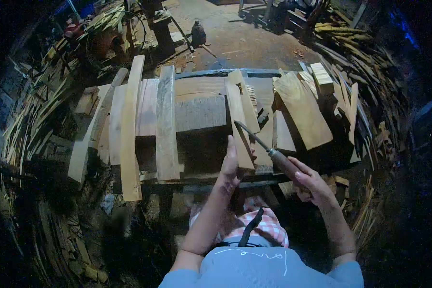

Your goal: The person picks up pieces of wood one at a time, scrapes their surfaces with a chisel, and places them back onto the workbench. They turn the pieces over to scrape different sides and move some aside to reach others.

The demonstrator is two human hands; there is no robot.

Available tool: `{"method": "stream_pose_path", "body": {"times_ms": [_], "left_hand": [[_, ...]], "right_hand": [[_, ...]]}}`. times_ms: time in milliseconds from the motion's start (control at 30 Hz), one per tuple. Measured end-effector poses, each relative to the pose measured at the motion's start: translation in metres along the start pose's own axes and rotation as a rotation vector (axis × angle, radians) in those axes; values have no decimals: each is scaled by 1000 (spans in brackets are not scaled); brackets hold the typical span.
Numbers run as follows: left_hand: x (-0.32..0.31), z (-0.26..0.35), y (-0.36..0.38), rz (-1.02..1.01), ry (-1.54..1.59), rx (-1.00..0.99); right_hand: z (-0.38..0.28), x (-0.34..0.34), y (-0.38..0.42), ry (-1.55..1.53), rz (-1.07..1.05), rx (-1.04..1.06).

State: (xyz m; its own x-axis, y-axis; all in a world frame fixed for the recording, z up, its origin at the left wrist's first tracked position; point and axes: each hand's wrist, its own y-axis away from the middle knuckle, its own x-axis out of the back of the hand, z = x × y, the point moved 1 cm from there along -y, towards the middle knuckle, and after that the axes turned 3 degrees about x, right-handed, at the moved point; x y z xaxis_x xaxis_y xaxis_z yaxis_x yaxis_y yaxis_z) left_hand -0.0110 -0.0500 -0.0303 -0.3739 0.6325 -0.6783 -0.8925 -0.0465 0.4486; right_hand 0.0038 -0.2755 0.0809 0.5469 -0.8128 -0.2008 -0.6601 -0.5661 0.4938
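My left hand point(229, 165) is closed around the near end of a narrow wooden slat point(237, 108), thumb along its left side and fingertips showing at its right edge. The slat slants away across the workbench, beside a thick squared wood block point(200, 113). In my right hand point(314, 183), the fingers wrap round the thick brown handle of a knife point(284, 164). Its dark, narrow blade points up and left, with the tip overlapping the slat in this view. A second pale strip point(247, 108) lies just right of the slat.
Long boards point(131, 129) and a greyish plank point(167, 125) lie across the bench on the left. A wide pale board point(303, 109) and a small block point(322, 78) are on the right. Piles of sticks point(33, 115) flank the bench; a dark bird-like shape point(198, 34) stands beyond it.
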Motion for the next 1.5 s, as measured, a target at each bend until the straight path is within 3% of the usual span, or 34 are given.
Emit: {"method": "stream_pose_path", "body": {"times_ms": [133,200,233,267,467,600,733,833,867,900,967,1067,1267,1500], "left_hand": [[-4,5,5,16,-26,11],[-8,4,9,41,-72,19],[-11,5,10,50,-56,16],[-13,5,11,59,-43,15],[5,-8,10,-44,-140,29],[-6,1,13,-136,83,-63],[-7,3,-4,-37,-101,-165],[-9,-3,-7,-139,-95,-152],[-13,-5,-7,0,-35,-136],[-9,-9,-12,-2,-35,-125],[3,-16,-26,-152,-54,-252],[5,-23,-30,-73,75,-221],[0,-18,-19,-75,-127,-235],[-4,-17,-12,-68,-31,-167]], "right_hand": [[-8,-2,-14,166,67,7],[-17,2,-49,166,-17,46],[-24,-2,-72,147,-21,124],[-34,-1,-95,335,-27,238],[-56,11,-178,167,-42,242],[-43,1,-95,289,6,292],[-26,-6,9,356,147,93],[-9,-1,61,416,218,28],[-14,-4,77,420,239,-45],[-15,-6,86,425,257,-115],[-8,-5,95,424,254,-110],[-8,-3,93,447,221,-114],[-18,2,58,434,136,-130],[-28,2,31,408,115,-126]]}}
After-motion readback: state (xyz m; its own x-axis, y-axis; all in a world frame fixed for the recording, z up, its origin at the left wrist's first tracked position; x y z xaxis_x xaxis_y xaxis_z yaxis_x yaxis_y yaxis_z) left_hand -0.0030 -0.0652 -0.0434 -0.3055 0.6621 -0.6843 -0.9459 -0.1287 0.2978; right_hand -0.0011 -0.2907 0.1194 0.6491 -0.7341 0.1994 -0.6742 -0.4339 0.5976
